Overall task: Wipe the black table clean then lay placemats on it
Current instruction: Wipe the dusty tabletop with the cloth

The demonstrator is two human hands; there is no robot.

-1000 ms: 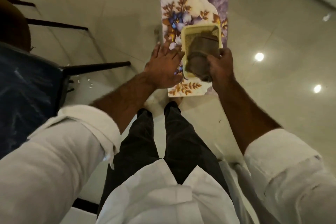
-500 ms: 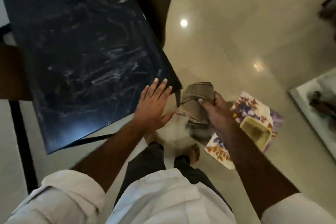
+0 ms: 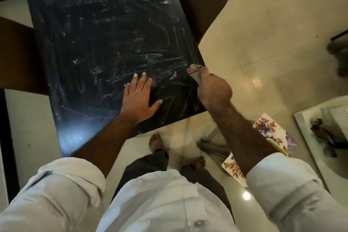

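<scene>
The left hand [image 3: 138,100] lay flat, fingers spread, on the smeared black rectangular table [image 3: 105,39]. The right hand [image 3: 213,90] clutched a crumpled beige cloth [image 3: 194,70] at the table's right edge, above floral placemats [image 3: 271,132] on the floor.

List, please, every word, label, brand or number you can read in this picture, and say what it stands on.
There is no readable text.
The black table bears only white smears, the placemats on the floor show only a flower and leaf pattern, and the visible part of the cloth gripped by the right hand is plain.
</scene>
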